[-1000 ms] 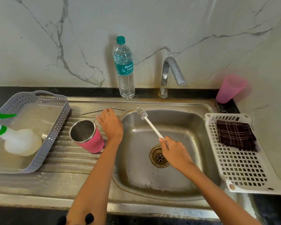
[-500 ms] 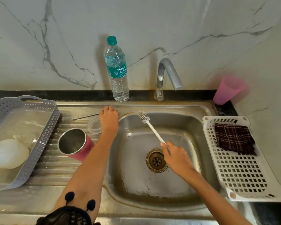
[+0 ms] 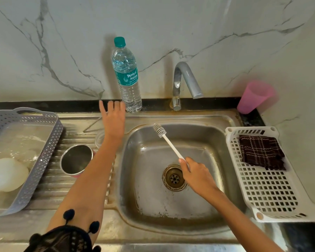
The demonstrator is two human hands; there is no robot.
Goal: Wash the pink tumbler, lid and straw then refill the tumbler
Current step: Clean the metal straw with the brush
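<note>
Water bottle (image 3: 127, 75) label — "Suriya Aqua".

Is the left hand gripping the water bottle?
No, the left hand is open, fingers straight, beside the water bottle, not curled round it.

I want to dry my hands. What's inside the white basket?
A dark checked cloth lies at the back of the white basket; the rest is bare grid. Anything under the cloth is covered, so I can't tell.
</note>
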